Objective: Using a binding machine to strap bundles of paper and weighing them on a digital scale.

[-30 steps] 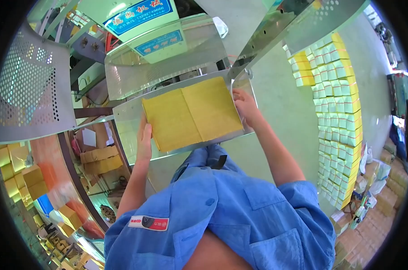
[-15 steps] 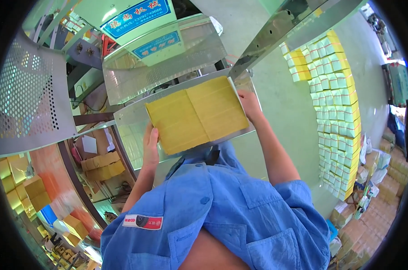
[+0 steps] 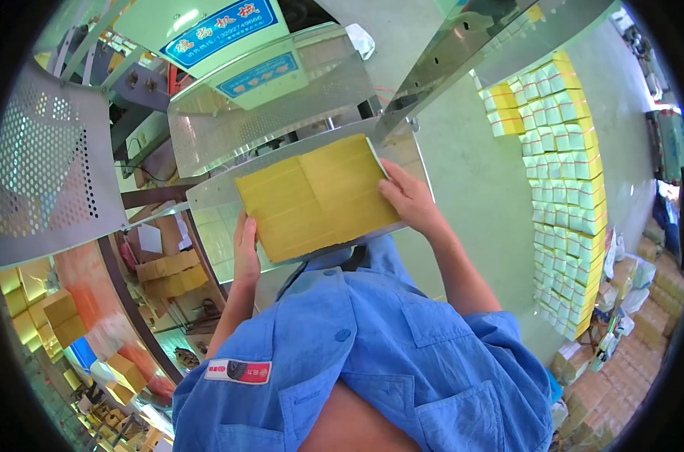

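A flat stack of yellow paper [image 3: 319, 200], creased across its middle, lies slightly tilted in front of my body over a metal table [image 3: 214, 248]. A thin pale strip shows along its right side. My left hand [image 3: 246, 245] presses against the stack's left edge, thumb upward, with its other fingers partly hidden. At the right edge, my right hand [image 3: 408, 197] grips the stack with bent fingers. Behind it stands a machine with a clear sloping guard [image 3: 270, 113] and a blue label plate [image 3: 217, 34].
A perforated metal panel [image 3: 48, 166] stands at the left. A slanted metal beam [image 3: 447, 64] crosses the upper right. Long rows of banded white-and-yellow paper bundles [image 3: 564, 188] line the floor at the right. Cardboard boxes [image 3: 168, 271] sit on a lower shelf at the left.
The yellow stack has shifted a little left. My right hand has moved left and nearer to me along its right edge, showing more of its fingers. My left hand has moved slightly left.
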